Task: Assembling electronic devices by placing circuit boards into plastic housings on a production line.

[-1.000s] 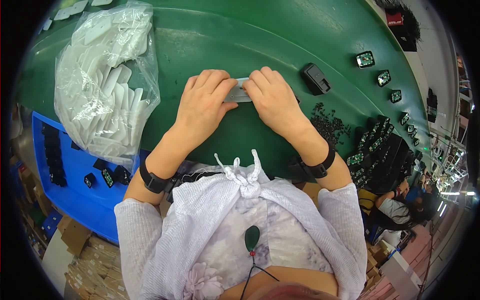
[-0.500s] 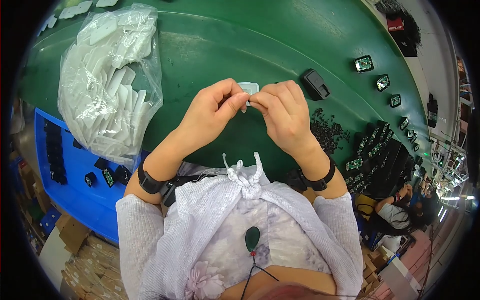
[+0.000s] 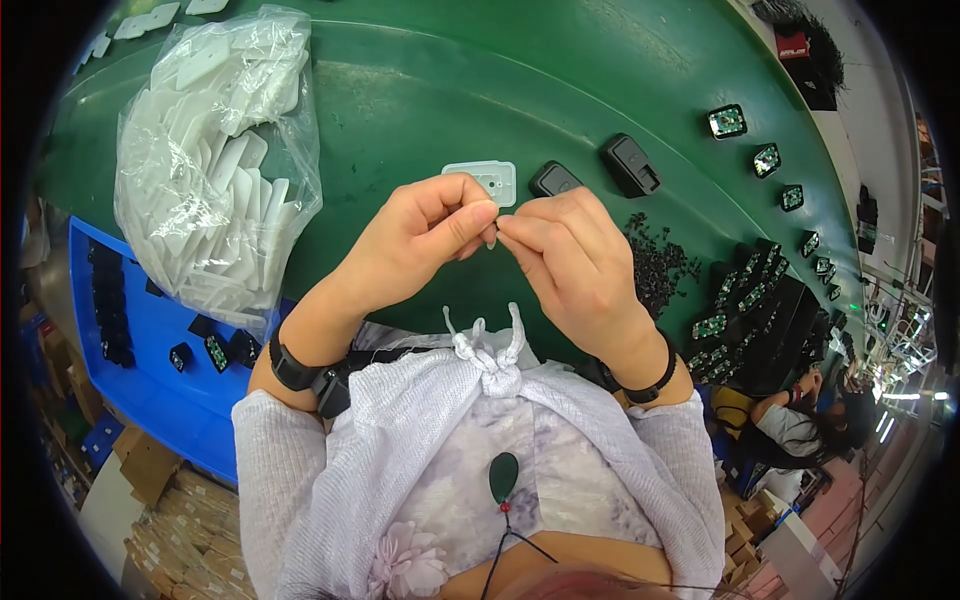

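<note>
My left hand (image 3: 425, 238) and my right hand (image 3: 572, 255) meet fingertip to fingertip over the green table, both closed in a pinch. Between them is a tiny dark piece, mostly covered by the fingers. Just beyond my left fingers a translucent white plate (image 3: 507, 177) with rounded corners and small holes lies on the table. A small black plastic case (image 3: 553, 179) sits beyond my right fingers, with a larger black case (image 3: 630, 166) farther right. To the right of my right hand spreads a pile of tiny black parts (image 3: 655, 268).
A clear bag of white plates (image 3: 215, 170) lies at left on the green table (image 3: 400, 110). Below it, a blue tray (image 3: 150, 340) holds black parts. Open black cases with green circuit boards (image 3: 728, 122) line the right side. Another person (image 3: 800, 425) sits at far right.
Both hands have drawn back slightly toward me, still pinched together. More of the white plate shows, and the small black case has come into sight beyond my right hand.
</note>
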Motion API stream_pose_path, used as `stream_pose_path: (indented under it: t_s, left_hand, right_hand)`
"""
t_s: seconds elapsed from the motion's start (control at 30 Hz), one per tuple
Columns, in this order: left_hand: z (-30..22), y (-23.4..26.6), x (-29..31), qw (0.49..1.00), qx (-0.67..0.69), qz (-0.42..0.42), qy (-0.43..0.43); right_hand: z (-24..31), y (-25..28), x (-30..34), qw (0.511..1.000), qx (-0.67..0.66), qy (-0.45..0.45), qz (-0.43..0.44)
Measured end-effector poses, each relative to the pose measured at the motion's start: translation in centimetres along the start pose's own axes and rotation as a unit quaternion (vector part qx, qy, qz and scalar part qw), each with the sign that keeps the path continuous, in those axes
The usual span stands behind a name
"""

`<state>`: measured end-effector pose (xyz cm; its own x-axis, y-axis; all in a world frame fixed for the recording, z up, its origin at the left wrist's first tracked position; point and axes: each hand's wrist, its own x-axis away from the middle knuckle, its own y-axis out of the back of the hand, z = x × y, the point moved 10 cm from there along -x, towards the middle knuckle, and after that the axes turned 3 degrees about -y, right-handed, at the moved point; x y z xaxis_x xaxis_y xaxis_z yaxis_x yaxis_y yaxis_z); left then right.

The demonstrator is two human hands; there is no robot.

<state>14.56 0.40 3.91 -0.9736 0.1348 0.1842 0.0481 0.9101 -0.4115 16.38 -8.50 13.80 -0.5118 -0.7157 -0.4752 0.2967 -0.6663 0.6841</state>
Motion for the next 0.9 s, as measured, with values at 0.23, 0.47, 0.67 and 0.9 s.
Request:
stream_pose_path:
  t_s: [0.23, 0.47, 0.67, 0.9]
  left_hand:
    - [1.3, 0.0, 0.3, 0.999, 0.023, 0.017, 0.020]
    - [2.0, 1.8, 0.0, 0.991, -0.117, -0.053, -0.023]
    - [-1.6, 3.3, 0.7, 0.828, -0.489, -0.202, -0.187]
    - [-1.1, 2.6, 0.9, 0.776, -0.566, -0.179, -0.212]
  right_hand:
    - [-3.1, -1.3, 0.9, 0.980, -0.166, -0.101, 0.032]
    - [-4.1, -1.7, 0.8, 0.997, -0.034, -0.073, 0.021]
    - [-5.8, -4.1, 0.6, 0.982, 0.172, -0.038, 0.067]
    - [-6.4, -5.5, 0.7, 0.977, 0.186, -0.032, 0.100]
